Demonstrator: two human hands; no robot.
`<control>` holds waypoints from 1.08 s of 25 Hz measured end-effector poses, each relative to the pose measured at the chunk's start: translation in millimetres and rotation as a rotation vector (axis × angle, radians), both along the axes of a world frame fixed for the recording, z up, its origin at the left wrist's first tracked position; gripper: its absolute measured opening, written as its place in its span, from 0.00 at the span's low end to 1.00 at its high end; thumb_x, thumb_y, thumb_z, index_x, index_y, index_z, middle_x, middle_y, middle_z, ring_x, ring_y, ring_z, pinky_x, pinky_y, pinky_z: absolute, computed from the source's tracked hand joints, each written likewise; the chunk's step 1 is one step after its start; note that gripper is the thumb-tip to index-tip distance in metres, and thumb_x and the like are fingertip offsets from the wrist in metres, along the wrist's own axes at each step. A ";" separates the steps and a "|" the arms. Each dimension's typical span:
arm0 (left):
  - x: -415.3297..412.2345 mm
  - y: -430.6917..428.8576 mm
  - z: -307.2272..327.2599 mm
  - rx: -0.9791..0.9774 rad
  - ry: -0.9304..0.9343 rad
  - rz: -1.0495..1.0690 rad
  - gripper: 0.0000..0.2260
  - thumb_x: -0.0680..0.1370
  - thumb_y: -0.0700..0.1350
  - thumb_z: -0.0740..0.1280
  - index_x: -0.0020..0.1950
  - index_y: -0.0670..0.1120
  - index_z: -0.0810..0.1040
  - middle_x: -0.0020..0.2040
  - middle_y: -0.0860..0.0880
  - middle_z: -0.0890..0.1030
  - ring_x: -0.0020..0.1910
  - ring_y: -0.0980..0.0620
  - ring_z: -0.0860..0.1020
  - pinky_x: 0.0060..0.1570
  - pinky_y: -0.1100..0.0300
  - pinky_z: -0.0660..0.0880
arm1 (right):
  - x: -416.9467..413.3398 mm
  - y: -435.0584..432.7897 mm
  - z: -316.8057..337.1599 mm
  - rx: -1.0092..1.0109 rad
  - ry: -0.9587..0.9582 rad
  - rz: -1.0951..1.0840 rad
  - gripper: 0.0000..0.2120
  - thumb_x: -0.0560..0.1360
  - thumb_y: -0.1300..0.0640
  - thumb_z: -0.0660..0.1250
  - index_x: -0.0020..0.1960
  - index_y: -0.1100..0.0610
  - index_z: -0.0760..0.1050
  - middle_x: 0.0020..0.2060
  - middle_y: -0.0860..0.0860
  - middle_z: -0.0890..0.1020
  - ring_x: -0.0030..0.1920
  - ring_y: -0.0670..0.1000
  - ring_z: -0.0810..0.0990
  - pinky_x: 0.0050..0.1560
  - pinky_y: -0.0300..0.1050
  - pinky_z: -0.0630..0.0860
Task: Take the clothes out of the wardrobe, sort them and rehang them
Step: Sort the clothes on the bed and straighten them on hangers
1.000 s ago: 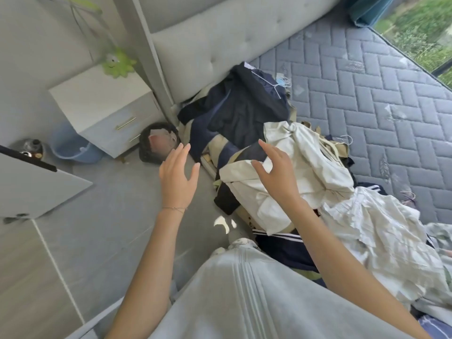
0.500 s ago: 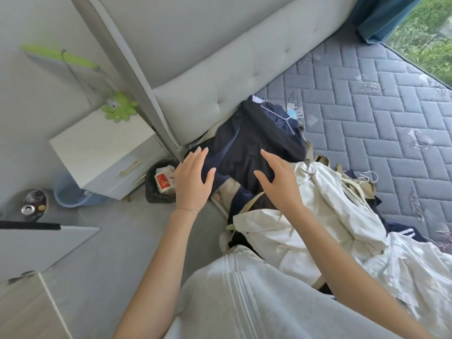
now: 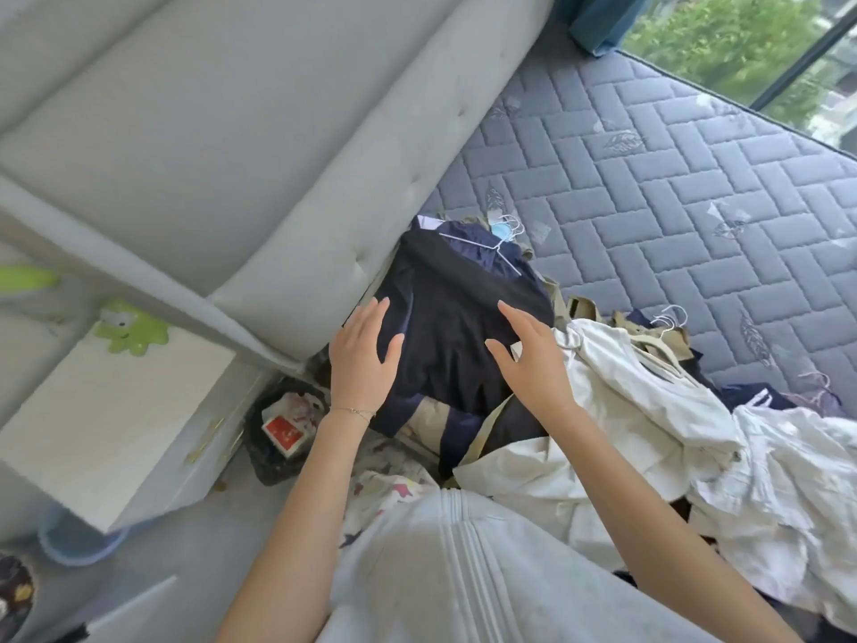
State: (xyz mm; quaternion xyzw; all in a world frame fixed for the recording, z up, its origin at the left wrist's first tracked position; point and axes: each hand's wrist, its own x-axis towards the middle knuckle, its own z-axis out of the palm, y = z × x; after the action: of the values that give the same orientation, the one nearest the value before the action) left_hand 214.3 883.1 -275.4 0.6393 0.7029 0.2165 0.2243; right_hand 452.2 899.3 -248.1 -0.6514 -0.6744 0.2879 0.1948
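Note:
A pile of clothes lies on the bare mattress [image 3: 672, 187] against the headboard. Its top piece is a dark navy garment [image 3: 459, 317] with a white wire hanger [image 3: 482, 245] at its far end. My left hand [image 3: 361, 359] hovers over the garment's left edge, fingers straight and spread. My right hand [image 3: 533, 359] is over its right edge, fingers straight, holding nothing. Cream and white clothes [image 3: 635, 410] lie heaped to the right, with beige straps and more wire hangers [image 3: 670, 317] among them.
A padded grey headboard [image 3: 259, 146] runs along the left. Below it stand a white bedside cabinet [image 3: 106, 420] with a green toy [image 3: 130, 327], a black waste bin [image 3: 283, 433] and a blue tub [image 3: 79, 545]. A window [image 3: 742, 44] is at the far right.
Both hands have moved forward from the cream clothes and floor side to above the dark navy garment. My view has shifted toward the headboard.

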 end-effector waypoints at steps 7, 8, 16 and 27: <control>-14.3 114.3 -31.7 -0.073 0.036 -0.235 0.22 0.81 0.51 0.60 0.75 0.49 0.65 0.75 0.49 0.67 0.74 0.47 0.64 0.72 0.46 0.61 | -5.3 60.1 -29.8 -0.036 -0.021 -0.294 0.25 0.78 0.51 0.66 0.73 0.50 0.67 0.69 0.47 0.73 0.69 0.50 0.69 0.70 0.46 0.65; -13.0 128.6 -40.1 -0.081 0.037 -0.235 0.22 0.82 0.51 0.60 0.75 0.49 0.65 0.75 0.49 0.67 0.74 0.48 0.64 0.73 0.48 0.60 | -3.4 68.7 -38.1 -0.039 -0.018 -0.314 0.25 0.78 0.51 0.66 0.73 0.50 0.67 0.69 0.47 0.73 0.69 0.50 0.69 0.70 0.46 0.65; 29.9 242.4 -195.2 -0.220 -0.026 -0.273 0.24 0.81 0.50 0.61 0.76 0.47 0.63 0.75 0.47 0.66 0.74 0.47 0.63 0.73 0.49 0.61 | 27.7 153.6 -180.8 -0.139 -0.022 -0.369 0.25 0.78 0.51 0.66 0.73 0.53 0.67 0.69 0.50 0.74 0.70 0.52 0.69 0.70 0.49 0.66; 25.2 381.5 -360.2 0.036 0.292 -0.305 0.16 0.82 0.47 0.59 0.64 0.40 0.76 0.58 0.38 0.79 0.58 0.36 0.73 0.58 0.44 0.68 | 78.0 249.6 -371.2 -0.201 -0.265 -0.366 0.26 0.80 0.46 0.60 0.74 0.57 0.65 0.69 0.56 0.73 0.69 0.58 0.69 0.70 0.55 0.65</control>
State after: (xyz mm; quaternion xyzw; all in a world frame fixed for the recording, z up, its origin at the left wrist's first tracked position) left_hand 239.4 1264.6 -635.6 0.7669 0.6190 0.0975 0.1385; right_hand 530.3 1148.9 -619.3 -0.8111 -0.5326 0.2254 0.0876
